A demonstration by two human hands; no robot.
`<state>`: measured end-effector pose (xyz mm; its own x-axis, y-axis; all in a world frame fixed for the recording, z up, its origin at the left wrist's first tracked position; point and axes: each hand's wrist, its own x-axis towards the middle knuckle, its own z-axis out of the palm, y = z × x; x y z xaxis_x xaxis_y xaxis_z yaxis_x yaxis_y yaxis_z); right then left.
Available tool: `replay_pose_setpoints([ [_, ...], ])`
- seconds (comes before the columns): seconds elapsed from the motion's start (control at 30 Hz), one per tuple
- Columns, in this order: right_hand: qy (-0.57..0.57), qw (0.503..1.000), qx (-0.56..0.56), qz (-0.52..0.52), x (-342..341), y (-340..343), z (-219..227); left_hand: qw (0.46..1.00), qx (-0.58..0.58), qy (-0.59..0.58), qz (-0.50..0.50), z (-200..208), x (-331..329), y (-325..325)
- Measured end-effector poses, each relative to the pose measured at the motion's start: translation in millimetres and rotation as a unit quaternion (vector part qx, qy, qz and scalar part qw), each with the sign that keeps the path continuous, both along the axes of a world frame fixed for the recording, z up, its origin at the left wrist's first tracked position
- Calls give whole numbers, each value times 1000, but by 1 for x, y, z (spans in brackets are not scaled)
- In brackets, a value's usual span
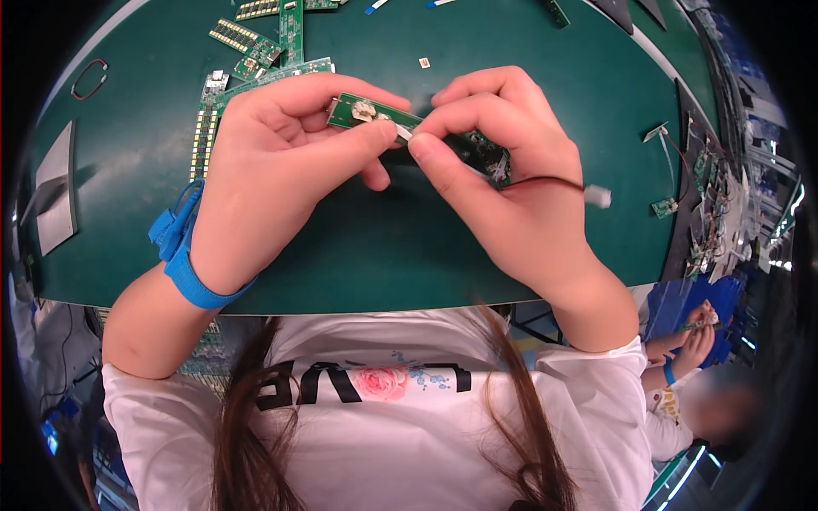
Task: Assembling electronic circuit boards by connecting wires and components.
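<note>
My left hand (277, 170), with a blue wrist strap (189, 271), is closed on a narrow green circuit board (348, 117). Its thumb presses beside a pale connector (364, 111) on the board's face. Close against it, my right hand (520, 179) pinches a thin white strip (404, 133), which looks like a flat ribbon cable, at the board's right end. A second, dark board crowded with small parts (490, 157) shows partly under the right fingers. From there a dark red and black cable (545, 180) runs across the palm to a white plug (598, 197).
Several green boards (290, 38) lie piled on the green table (383, 264) beyond my left hand. A small pale square piece (424, 63) lies ahead. Wired boards (703, 187) crowd the right side; a metal plate (58, 192) stands left. Another person's hands (694, 341) work at lower right.
</note>
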<state>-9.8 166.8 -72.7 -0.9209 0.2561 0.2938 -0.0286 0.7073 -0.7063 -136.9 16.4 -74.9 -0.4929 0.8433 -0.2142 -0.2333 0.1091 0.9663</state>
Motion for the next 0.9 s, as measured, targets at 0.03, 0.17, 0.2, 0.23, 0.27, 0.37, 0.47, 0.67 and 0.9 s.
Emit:
replay_pose_setpoints([
  [0.03, 2, 1000, 2, -1, -1, 3, -2, 1000, 10, 8, 8, 0, 0, 1],
  [0.17, 87, 960, -262, -53, -2, 10, 9, 996, 49, -7, 68, -6, -4, -2],
  [0.2, 57, 907, -409, -80, 2, 8, 15, 995, 67, -52, 60, -7, -5, -2],
  [0.23, 59, 908, -407, -81, 0, 10, 10, 990, 85, -98, 51, -8, -5, -1],
  [0.27, 110, 904, -411, -42, -3, 14, 1, 990, 87, -96, 49, -8, -5, -1],
  [0.37, 165, 892, -422, -4, -3, 7, 4, 991, 77, -103, 45, -6, -3, 0],
  [0.47, 109, 877, -467, 5, -3, 14, 7, 988, 114, 64, 82, -7, 1, 2],
  [0.67, 21, 985, -156, 65, 1, 9, 16, 991, 57, 97, 71, -2, 12, 1],
  [0.9, 58, 991, -99, 72, -1, 1, 11, 947, 38, 318, 27, 1, 12, -6],
])
